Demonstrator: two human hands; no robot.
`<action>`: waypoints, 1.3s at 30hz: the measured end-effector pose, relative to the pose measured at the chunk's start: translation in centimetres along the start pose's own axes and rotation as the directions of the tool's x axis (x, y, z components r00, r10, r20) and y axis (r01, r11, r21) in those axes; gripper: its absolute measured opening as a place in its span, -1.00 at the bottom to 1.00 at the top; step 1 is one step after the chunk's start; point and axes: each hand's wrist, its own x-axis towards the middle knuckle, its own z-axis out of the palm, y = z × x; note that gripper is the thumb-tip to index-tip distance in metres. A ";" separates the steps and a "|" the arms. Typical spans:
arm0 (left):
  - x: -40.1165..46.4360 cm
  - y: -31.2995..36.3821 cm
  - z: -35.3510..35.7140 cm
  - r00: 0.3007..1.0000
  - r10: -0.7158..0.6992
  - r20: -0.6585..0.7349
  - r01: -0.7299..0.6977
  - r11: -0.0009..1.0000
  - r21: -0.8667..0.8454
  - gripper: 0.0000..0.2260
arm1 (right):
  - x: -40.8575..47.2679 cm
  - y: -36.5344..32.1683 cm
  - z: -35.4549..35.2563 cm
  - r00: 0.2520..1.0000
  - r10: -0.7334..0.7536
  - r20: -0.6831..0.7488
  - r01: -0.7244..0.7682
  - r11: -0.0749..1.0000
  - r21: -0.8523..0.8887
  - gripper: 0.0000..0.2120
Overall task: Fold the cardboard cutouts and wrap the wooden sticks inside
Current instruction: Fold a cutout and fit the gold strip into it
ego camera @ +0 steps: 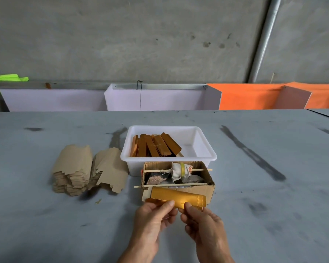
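Pinching a gold cutout (179, 197) just in front of the cardboard box (203, 190) are the left hand (152, 219) and right hand (203, 223); rags and sticks (171, 185) are sitting in that box, and gold wraps (154, 145) are lying in the white tub (203, 147) behind it.

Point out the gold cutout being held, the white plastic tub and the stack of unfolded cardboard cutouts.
gold cutout (179, 196): head view, on its shiny upper face above the thumbs.
white plastic tub (207, 147): head view, on its right rim.
stack of unfolded cardboard cutouts (73, 162): head view, on the top sheet.

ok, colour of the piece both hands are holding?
Shiny gold. The cutout shows best in the head view, pinched by the left hand and right hand.
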 end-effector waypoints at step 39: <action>3.0 -0.3 -2.8 0.976 0.208 0.070 -0.214 0.973 0.090 -0.89 | 8.9 -5.5 5.3 0.894 -0.434 0.112 0.076 -0.100 -0.992 -0.79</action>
